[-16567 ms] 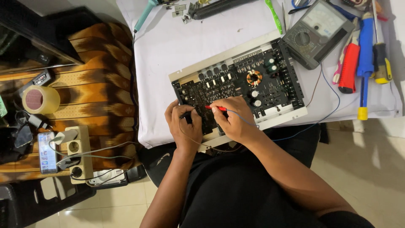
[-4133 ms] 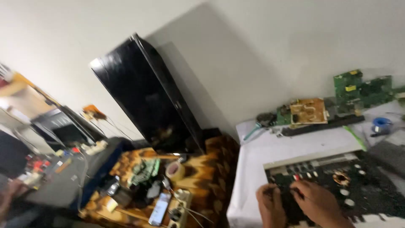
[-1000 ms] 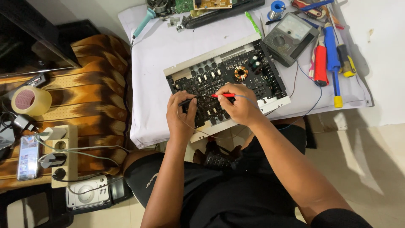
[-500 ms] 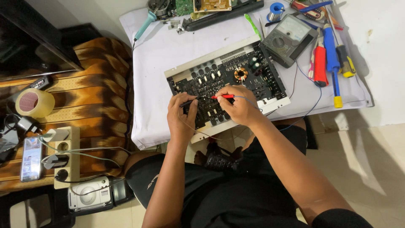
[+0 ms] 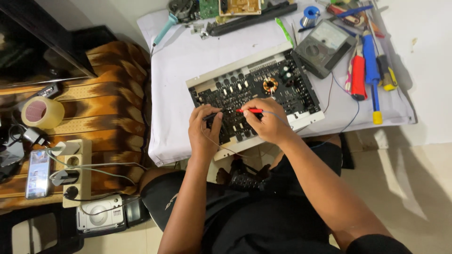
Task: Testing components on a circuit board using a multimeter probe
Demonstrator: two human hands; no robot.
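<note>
A black circuit board [image 5: 256,96] in a pale frame lies on the white-clothed desk [image 5: 188,61], straight ahead of the person. The left hand [image 5: 203,131], at the board's 7 o'clock edge, pinches a black probe [image 5: 213,114] between its fingers [image 5: 215,123]. The right hand [image 5: 264,123], just beside it at the board's 6 o'clock, has its fingers closed on a red probe [image 5: 249,111]; both tips meet the board. A grey multimeter [image 5: 325,47] sits at the board's 2 o'clock, screwdrivers [image 5: 372,70] at 3 o'clock. A tape roll [image 5: 42,113] and a power strip [image 5: 75,171] lie well apart at 9 o'clock
</note>
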